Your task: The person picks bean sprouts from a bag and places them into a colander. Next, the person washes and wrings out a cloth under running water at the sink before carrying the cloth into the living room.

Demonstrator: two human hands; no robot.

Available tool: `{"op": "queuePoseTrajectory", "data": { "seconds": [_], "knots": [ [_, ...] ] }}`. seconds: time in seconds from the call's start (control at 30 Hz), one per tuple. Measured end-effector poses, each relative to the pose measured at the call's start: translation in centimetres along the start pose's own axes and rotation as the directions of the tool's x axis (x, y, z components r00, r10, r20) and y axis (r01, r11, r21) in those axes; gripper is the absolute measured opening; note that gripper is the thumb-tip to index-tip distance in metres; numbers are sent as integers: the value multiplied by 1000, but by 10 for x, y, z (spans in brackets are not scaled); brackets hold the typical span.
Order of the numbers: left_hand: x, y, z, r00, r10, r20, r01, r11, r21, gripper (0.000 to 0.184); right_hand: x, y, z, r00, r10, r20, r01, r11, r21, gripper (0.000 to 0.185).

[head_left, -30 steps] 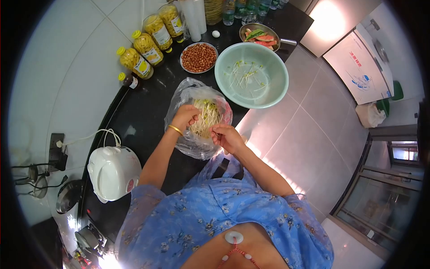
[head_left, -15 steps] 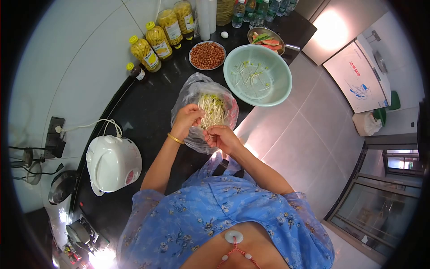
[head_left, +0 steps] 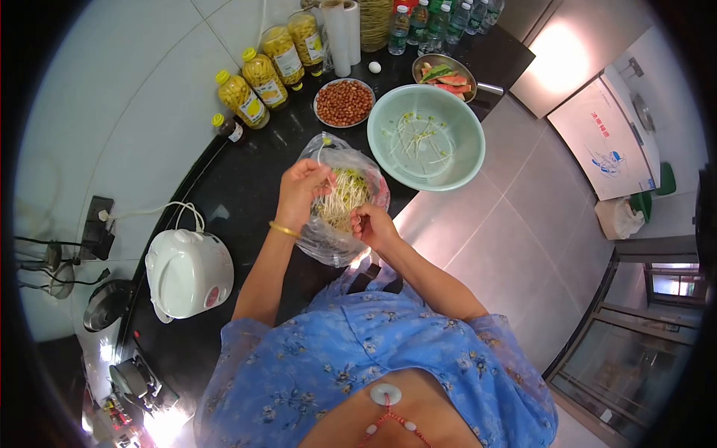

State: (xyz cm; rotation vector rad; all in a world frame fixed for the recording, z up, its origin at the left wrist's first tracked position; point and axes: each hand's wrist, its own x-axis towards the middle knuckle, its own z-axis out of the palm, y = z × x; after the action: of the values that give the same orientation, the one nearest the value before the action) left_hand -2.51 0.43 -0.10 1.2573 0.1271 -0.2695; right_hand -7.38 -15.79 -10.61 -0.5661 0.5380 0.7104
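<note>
A clear plastic bag lies on the dark counter with its mouth spread, full of pale bean sprouts with yellow-green heads. Over its left side, my left hand is closed in a pinch on a single bean sprout, whose yellow head points up and away. My right hand is at the bag's right side, fingertips pressed together beside the sprouts; what they hold is too small to make out. Beyond the bag, a pale green basin has some loose sprouts scattered on its bottom.
A plate of red-brown peanuts, an egg and a metal pan with watermelon rinds stand behind. Yellow-capped jars line the wall, water bottles the back. A white appliance is at left. The counter's edge runs along the right.
My left hand has lifted away from the pile, up and to the left, with one bean sprout between its fingers. My right hand has moved slightly right, apart from the left. The view has shifted a little.
</note>
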Motion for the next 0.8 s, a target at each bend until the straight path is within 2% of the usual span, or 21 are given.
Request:
{"op": "queuePoseTrajectory", "data": {
  "seconds": [0.07,0.13,0.17,0.27,0.33,0.4,0.47,0.53,0.57,0.63,0.67,0.73,0.8],
  "knots": [
    [21,8,22,998,-53,28,51,996,76,10,-6,0,-2,1000,4,18,-4,1000,-16,9],
    [48,11,56,985,-56,161,50,998,42,18,-12,3,-2,999,14,34,-13,999,-36,11],
    [60,11,73,986,-54,159,48,998,44,18,-13,3,-2,998,22,55,-18,998,-61,12],
    [80,6,95,996,26,84,-33,996,79,24,-21,-4,-2,995,5,99,4,995,-96,14],
    [91,-12,77,983,136,122,-165,945,282,28,-23,-10,-7,991,-26,128,39,994,-100,16],
    [91,-31,37,974,-42,221,-39,936,349,24,-23,-17,-16,983,-66,170,81,993,-83,20],
    [80,-54,4,988,-102,120,5,781,625,17,-23,-23,-19,980,-78,184,91,994,-65,20],
    [80,-97,-36,1000,8,16,-18,546,837,12,-20,-25,-22,973,-74,220,80,997,-18,19],
    [79,-106,-45,1000,6,13,-14,544,839,12,-19,-25,-22,973,-71,222,76,997,-16,19],
    [77,-112,-54,979,152,136,-160,159,974,14,-17,-25,-19,978,-58,202,71,996,-55,18],
    [79,-115,-57,979,152,133,-157,160,974,14,-16,-24,-17,978,-55,202,68,996,-57,18],
    [82,-117,-49,979,191,78,-88,44,995,16,-15,-22,-12,986,-37,163,52,995,-87,15],
    [85,-115,-43,980,193,44,-48,16,999,18,-15,-20,-8,985,-41,166,56,994,-88,15]
  ]
}}
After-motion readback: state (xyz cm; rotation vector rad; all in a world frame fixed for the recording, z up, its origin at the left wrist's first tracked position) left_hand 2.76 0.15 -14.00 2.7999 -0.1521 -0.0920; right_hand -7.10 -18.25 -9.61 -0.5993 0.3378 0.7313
